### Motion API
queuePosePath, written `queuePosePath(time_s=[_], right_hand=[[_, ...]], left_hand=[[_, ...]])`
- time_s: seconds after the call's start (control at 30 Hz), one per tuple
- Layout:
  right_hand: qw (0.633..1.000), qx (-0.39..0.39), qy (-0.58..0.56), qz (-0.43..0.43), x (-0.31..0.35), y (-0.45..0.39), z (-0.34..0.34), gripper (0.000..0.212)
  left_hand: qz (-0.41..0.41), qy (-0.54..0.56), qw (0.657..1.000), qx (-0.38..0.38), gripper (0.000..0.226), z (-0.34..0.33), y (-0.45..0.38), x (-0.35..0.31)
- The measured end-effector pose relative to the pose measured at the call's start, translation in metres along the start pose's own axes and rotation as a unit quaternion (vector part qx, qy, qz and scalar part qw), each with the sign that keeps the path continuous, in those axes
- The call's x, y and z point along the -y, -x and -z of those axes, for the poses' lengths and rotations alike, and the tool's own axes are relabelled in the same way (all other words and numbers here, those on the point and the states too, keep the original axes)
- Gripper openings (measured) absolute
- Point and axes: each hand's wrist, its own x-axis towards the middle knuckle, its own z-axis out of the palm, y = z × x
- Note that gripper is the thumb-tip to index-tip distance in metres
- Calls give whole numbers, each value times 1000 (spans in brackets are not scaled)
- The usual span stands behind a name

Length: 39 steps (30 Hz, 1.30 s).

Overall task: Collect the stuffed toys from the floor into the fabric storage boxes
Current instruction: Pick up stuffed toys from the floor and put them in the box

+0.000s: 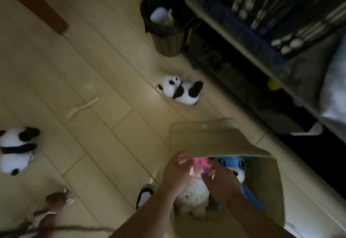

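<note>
I see both hands, left [177,168] and right [220,179], pinching a pink spotted plush piece [201,165] on a cream fluffy stuffed toy [192,198]. Both sit inside the beige fabric storage box [267,187], beside a blue plush toy [236,164].

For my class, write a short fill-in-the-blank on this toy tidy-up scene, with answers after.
1. Both hands, left hand and right hand, hold a pink item over the open ____.
2. The toy already inside it is ____ in colour.
3. The two black-and-white toys, one and another, on the floor are ____.

Answers: box; blue; pandas
</note>
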Motion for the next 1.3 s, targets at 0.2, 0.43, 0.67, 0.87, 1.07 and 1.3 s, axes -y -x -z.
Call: queuePosePath(time_s=[0.2,0.43,0.67,0.87,1.07,1.3], right_hand=[[998,-47,-36,33,83,-48,78,67],[995,-80,59,16,137,-177,95,83],[991,11,130,-16,126,-313,70,106],[998,-22,61,-27,120,-353,49,54],[976,-188,-91,66,174,-239,43,14],[943,-237,-187,138,171,-98,25,12]], left_hand=[[-129,-118,984,-46,73,12,-19,-93],[-101,-358,927,46,85,45,-129,-138],[20,-286,954,86,76,95,-221,-149],[62,-225,968,96,60,118,-248,-142],[205,4,973,108,71,118,-234,-153],[68,245,949,187,76,97,-187,-155]])
